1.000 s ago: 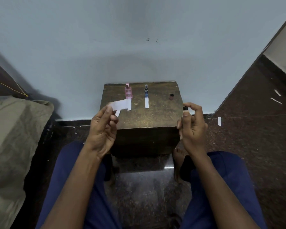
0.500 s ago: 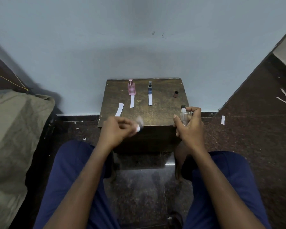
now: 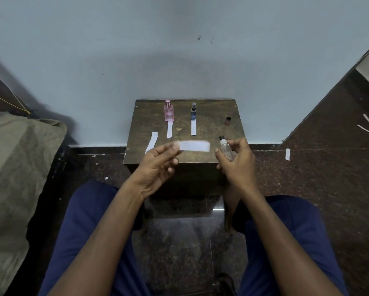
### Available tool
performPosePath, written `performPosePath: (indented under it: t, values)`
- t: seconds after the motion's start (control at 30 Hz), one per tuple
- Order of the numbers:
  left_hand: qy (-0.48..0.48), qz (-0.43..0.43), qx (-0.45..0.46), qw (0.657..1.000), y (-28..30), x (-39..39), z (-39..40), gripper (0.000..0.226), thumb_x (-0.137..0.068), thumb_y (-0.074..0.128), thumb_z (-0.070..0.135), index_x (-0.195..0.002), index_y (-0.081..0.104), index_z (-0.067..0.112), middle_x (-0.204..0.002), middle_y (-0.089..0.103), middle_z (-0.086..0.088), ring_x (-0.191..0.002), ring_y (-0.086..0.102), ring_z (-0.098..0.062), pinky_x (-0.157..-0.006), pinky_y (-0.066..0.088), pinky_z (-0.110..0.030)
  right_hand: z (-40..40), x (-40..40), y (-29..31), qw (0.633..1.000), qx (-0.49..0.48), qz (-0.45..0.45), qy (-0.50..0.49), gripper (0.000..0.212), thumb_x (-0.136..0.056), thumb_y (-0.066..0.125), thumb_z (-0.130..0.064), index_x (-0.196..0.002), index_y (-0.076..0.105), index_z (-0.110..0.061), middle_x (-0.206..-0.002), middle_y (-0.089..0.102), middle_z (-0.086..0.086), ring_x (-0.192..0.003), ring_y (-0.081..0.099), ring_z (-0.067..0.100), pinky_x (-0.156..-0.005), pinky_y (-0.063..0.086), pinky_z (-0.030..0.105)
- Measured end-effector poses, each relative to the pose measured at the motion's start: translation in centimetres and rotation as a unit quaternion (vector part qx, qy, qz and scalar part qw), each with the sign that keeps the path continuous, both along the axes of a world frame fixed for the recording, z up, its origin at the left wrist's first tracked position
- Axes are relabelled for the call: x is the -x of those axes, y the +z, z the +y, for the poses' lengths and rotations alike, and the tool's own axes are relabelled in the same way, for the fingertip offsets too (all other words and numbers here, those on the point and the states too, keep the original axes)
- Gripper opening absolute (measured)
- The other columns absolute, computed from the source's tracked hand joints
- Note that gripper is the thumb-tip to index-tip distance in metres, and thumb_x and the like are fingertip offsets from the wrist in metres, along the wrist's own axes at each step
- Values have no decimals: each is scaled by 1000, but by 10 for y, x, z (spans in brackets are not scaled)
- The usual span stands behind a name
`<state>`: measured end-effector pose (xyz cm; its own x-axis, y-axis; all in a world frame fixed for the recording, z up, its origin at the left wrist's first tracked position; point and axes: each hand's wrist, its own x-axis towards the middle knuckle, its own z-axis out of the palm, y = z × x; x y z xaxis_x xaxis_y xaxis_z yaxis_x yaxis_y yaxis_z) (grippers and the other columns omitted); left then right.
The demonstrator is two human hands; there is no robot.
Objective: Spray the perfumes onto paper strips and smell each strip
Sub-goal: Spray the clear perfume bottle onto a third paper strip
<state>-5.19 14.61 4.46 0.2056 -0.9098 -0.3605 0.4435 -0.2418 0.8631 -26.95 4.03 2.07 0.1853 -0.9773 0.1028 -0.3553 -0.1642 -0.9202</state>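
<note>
Head | left hand (image 3: 158, 165) grip pinches paper strip (image 3: 194, 145) | right hand (image 3: 238, 162) grip clamps clear bottle (image 3: 226, 147)

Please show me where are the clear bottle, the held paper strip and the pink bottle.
clear bottle (image 3: 226, 148): head view, on its glass body.
held paper strip (image 3: 195, 145): head view, on its middle.
pink bottle (image 3: 168, 113): head view, on its body.

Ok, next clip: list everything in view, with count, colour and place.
stool: one, dark brown, against the wall
pink bottle: one, stool's far edge
blue bottle: one, beside the pink
cap: one, dark red, stool's right
strips on stool: three, white
held strip: one, white, pinched by left hand
clear bottle: one, gripped by right hand
floor strips: three, white, right
cloth: one, olive, left
hands: left hand, right hand
</note>
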Motion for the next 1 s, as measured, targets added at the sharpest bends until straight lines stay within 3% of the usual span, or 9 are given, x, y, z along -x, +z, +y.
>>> performPosePath:
  t: [0.07, 0.17, 0.27, 0.33, 0.4, 0.53, 0.7, 0.9, 1.0]
  values:
    - [-10, -70, 8, 997, -3, -4, -4, 15, -90, 79, 18, -104, 75, 15, -80, 77, 6, -58, 66, -1, -51, 49, -14, -4, -1, -4, 1000, 16, 14, -8, 28, -93, 80, -37, -109, 61, -24, -106, 73, 0, -79, 75, 13, -64, 60, 29]
    - [-41, -447, -119, 885, -28, -6, -12, 8, -91, 84, 31, -97, 79, 30, -84, 78, 14, -67, 66, 2, -63, 51, -25, -11, -3, -8, 999, 31, 38, -19, 27, -94, 77, -48, -108, 69, -27, -109, 70, -4, -98, 68, 10, -76, 55, 29]
    - [29, -76, -32, 996, -16, 2, -16, 5, -91, 80, 27, -95, 81, 25, -84, 75, 9, -63, 62, 2, -55, 48, -17, -16, -5, -11, 998, 36, 54, -19, 32, -94, 76, -50, -116, 75, -26, -110, 69, -3, -102, 66, 9, -82, 57, 30]
    - [46, 118, 67, 990, -3, 3, -20, 9, -90, 73, 24, -91, 82, 25, -87, 72, 6, -60, 59, 0, -48, 46, -12, -18, -7, -11, 997, 46, 66, -12, 33, -94, 78, -46, -118, 77, -24, -108, 69, -4, -101, 67, 8, -84, 57, 28]
    - [17, 80, 72, 994, -10, 0, -25, 10, -94, 71, 21, -91, 80, 26, -87, 75, 9, -62, 58, -2, -50, 47, -15, -21, -10, -11, 995, 64, 76, -7, 32, -93, 80, -43, -117, 79, -22, -106, 71, -6, -100, 67, 6, -82, 57, 25]
    - [-4, -396, -125, 910, -48, -4, -36, 12, -88, 87, 38, -83, 79, 31, -80, 78, 15, -78, 71, -8, -76, 56, -32, -32, -17, -11, 991, 84, 103, -3, 37, -88, 86, -38, -117, 80, -15, -107, 73, -9, -98, 65, 4, -82, 44, 7]
    - [-3, 66, 22, 998, -18, 9, -54, 13, -80, 81, 28, -91, 82, 22, -82, 71, 9, -64, 58, -3, -50, 43, -13, -64, -28, -15, 989, 102, 103, -19, 38, -87, 88, -31, -122, 78, -18, -104, 74, -9, -97, 66, 7, -87, 49, 22]
    - [-9, -331, -81, 940, -58, -18, -78, 11, -87, 89, 34, -92, 84, 26, -79, 80, 14, -77, 75, -7, -73, 55, -22, -123, -39, -37, 989, 107, 85, -57, 33, -93, 82, -35, -123, 72, -28, -104, 74, -11, -104, 67, 14, -98, 54, 44]
    - [5, -63, -27, 998, -45, -17, -91, 18, -86, 84, 29, -100, 82, 18, -74, 73, 14, -66, 54, -4, -53, 43, -12, -148, -47, -42, 983, 106, 132, -71, 32, -97, 76, -38, -128, 67, -35, -113, 74, -14, -112, 54, 10, -100, 36, 40]
